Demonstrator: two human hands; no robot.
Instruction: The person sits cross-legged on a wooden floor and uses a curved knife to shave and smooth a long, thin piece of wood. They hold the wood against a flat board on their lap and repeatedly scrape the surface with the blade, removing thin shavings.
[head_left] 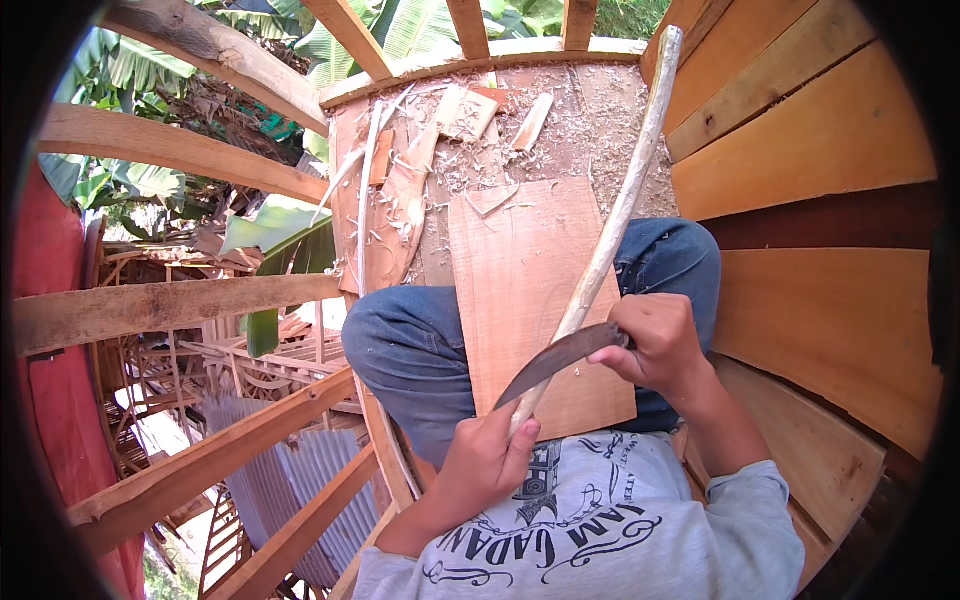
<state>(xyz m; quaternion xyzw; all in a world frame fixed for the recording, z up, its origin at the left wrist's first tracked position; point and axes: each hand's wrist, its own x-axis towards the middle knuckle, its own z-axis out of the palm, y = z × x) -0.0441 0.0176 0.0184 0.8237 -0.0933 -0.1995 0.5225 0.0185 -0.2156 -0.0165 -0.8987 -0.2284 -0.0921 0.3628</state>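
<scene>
In the head view, the person sits with jeans-clad knees (415,335) apart, a board (515,260) lying between them and reaching up to the grey shirt (640,500). The left hand (480,462) is wrapped around the near end of a pale stick (632,190), its thumb along the side. The stick slants away over the board and past the right knee, its far end up by the planks (800,130) on the right. The right hand (658,342) has a firm grip on a knife (562,360), its fist hiding most of the handle. The dark, curved blade crosses over the stick just above the left hand, its tip near that hand's fingers; whether the edge bites the wood cannot be told. Beyond the board, shavings (630,110) and scraps (467,115) litter the floor. Rails (170,312) stand at the left, with leaves (285,235) and corrugated sheets (325,475) outside them.
</scene>
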